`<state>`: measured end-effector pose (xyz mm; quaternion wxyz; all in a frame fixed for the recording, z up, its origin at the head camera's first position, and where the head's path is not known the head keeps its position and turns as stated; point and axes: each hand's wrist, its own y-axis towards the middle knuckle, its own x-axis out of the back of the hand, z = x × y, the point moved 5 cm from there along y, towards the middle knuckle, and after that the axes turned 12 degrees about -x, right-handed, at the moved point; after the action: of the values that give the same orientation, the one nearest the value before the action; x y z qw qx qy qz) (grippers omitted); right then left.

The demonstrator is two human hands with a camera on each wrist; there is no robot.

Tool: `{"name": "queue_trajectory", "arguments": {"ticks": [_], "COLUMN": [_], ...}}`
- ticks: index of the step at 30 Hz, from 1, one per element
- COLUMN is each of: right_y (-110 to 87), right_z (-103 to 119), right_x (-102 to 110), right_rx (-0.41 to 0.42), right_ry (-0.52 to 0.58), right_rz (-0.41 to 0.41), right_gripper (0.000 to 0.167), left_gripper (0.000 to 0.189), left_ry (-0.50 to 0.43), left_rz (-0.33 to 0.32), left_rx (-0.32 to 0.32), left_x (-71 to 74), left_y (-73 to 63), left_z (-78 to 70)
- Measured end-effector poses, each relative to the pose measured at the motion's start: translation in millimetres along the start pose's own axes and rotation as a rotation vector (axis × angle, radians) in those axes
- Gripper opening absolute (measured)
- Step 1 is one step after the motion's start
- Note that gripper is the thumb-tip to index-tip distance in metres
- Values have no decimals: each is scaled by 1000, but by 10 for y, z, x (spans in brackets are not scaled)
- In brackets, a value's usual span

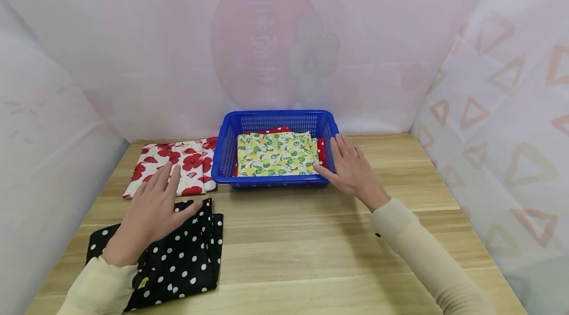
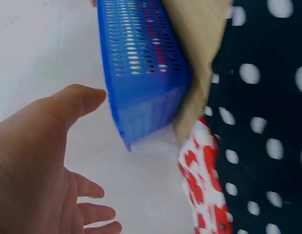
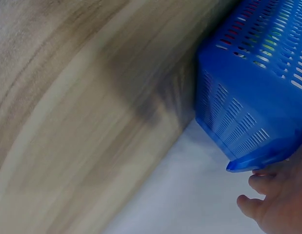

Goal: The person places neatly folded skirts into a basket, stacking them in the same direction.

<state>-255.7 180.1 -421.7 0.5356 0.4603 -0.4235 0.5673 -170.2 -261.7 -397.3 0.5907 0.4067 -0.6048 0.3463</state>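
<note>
A blue plastic basket (image 1: 273, 180) holds a folded lemon-print cloth (image 1: 275, 154), with a red white-dotted cloth (image 1: 322, 152) showing under it. My right hand (image 1: 353, 172) is at the basket's right rim, its fingers extended; whether it touches the rim I cannot tell. The left hand (image 1: 153, 214) hovers with spread fingers over a folded black cloth (image 1: 182, 260) with white dots. Beyond it, a white cloth with red flowers (image 1: 191, 164) lies folded against the basket's left side. Neither hand holds anything.
Everything lies on a light wood-grain table (image 1: 284, 246). A pale pink printed sheet (image 1: 178, 58) hangs behind it, and white sheets, the right one printed with triangles (image 1: 498, 73), flank both sides.
</note>
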Motion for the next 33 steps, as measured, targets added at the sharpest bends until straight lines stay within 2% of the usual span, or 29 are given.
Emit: {"name": "queue_trajectory", "arguments": {"ticks": [4, 9, 16, 22, 28, 33], "right_y": [5, 13, 15, 23, 21, 24], "right_z": [-33, -55, -53, -30, -27, -30], "right_x": [-53, -101, -117, -118, -134, -123], "right_rx": [-10, -21, -25, -21, -26, -28], "right_ry": [16, 23, -1, -3, 4, 11], "right_rz": [4, 23, 21, 29, 28, 32], "right_gripper": [105, 110, 112, 113, 112, 111], "left_gripper": [109, 111, 114, 117, 120, 121], "left_ry": [3, -7, 7, 16, 31, 2], "left_rz": [-17, 19, -2, 6, -35, -29], "left_rx": [16, 76, 149, 216, 232, 257], "left_x": [-141, -303, -462, -597, -734, -878], "left_y": [-144, -306, -545, -815, -1064, -1173], "left_z": [55, 150, 331, 530, 680, 744]}}
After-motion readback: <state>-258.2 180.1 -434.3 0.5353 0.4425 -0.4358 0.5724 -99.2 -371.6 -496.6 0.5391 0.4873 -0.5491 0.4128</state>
